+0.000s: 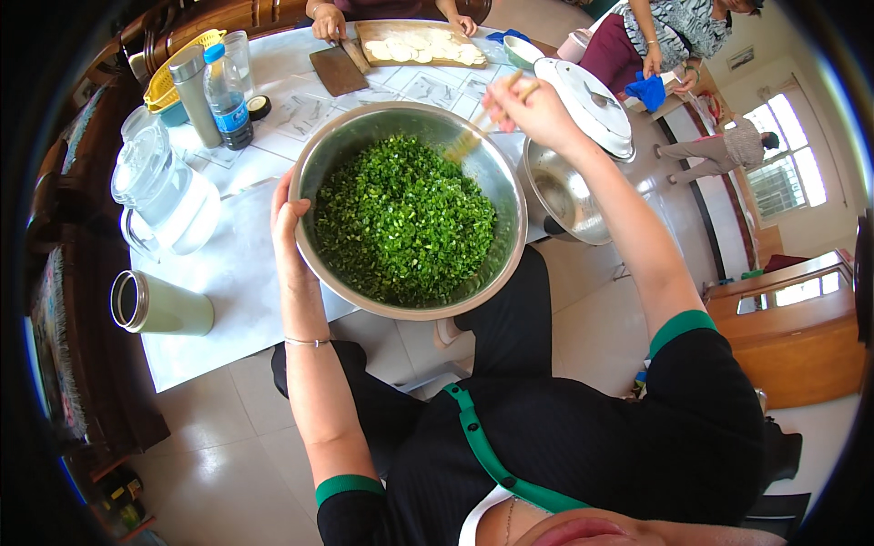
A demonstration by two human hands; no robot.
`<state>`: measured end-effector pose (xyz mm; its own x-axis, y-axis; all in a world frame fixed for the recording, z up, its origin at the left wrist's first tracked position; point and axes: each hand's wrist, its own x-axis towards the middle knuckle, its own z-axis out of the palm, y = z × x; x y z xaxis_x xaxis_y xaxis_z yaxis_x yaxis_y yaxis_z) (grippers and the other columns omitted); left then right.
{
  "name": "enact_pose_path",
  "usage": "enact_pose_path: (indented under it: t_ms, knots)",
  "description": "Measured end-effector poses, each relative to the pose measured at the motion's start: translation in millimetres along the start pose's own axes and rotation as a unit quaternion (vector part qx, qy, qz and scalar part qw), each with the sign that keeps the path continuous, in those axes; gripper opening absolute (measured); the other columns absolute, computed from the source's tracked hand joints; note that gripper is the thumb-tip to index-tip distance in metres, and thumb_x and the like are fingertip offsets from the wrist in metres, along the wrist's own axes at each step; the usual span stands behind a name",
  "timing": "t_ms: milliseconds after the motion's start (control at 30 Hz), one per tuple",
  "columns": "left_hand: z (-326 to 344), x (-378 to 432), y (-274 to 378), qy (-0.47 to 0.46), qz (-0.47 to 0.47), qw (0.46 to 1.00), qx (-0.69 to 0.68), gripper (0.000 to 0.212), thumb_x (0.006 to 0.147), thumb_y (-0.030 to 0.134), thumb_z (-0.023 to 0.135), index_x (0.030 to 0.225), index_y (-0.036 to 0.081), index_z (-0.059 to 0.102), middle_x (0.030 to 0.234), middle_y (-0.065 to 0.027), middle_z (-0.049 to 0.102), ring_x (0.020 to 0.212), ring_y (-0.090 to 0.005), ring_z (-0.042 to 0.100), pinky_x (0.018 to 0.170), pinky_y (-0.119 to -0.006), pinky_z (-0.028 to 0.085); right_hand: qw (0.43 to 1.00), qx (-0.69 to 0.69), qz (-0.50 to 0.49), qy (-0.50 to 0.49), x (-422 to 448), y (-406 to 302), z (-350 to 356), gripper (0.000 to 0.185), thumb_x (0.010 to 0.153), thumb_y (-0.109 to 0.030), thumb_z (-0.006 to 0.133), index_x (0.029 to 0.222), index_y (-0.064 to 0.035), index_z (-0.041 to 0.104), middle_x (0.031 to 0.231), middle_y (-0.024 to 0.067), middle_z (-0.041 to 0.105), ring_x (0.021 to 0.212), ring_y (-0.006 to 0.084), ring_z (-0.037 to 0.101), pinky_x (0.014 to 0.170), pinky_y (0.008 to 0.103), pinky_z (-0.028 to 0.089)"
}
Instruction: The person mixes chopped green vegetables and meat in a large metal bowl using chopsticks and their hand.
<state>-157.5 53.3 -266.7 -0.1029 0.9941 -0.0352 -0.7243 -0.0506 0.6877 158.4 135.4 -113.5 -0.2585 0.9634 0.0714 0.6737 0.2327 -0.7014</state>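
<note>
A large steel mixing bowl (410, 315) stands before me at the table's near edge, holding a heap of finely chopped green leaves (416, 218). My left hand (287, 211) grips the bowl's left rim, thumb over the edge. Above the far right rim, my right hand (529, 109) holds a pair of wooden chopsticks (488, 117). Their lower ends are blurred and reach inside the bowl, by the upper right of the greens. Whether the tips touch the greens I cannot tell.
At left on the table (252, 286) stand a green tumbler (174, 304), a water pitcher (164, 191) and a plastic bottle (229, 102). A second steel bowl (567, 191) and a white lidded pot (587, 102) are at right. Across, a person's hands flank a board (423, 44) with dough rounds.
</note>
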Motion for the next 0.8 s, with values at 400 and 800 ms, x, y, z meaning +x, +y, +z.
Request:
enact_pose_path:
  t_ms: [400, 800]
  knots:
    - [2.2, -1.6, 1.7, 0.008, -0.003, 1.0, -0.002, 0.062, 0.078, 0.019, 0.053, 0.136, 0.0, 0.048, 0.125, -0.0148, 0.058, 0.113, -0.025, 0.057, 0.097, -0.035, 0.047, 0.999, -0.038, 0.007, 0.009, -28.5, -33.5, 0.1, 0.031, 0.103, -0.022, 0.05, 0.092, 0.0017, 0.067, 0.075, 0.0042, 0.064, 0.061, 0.006, 0.059, 0.055, 0.0195, 0.05]
    - [-7.3, 3.0, -1.0, -0.032, 0.004, 0.999, 0.021, 0.064, 0.081, 0.024, 0.053, 0.141, 0.002, 0.043, 0.13, -0.0146, 0.056, 0.117, -0.0253, 0.056, 0.1, -0.035, 0.046, 0.996, -0.001, -0.012, 0.089, -39.1, -26.3, -1.8, 0.033, 0.103, -0.028, 0.053, 0.091, 0.0005, 0.066, 0.073, 0.0036, 0.064, 0.057, 0.0055, 0.058, 0.052, 0.0178, 0.047]
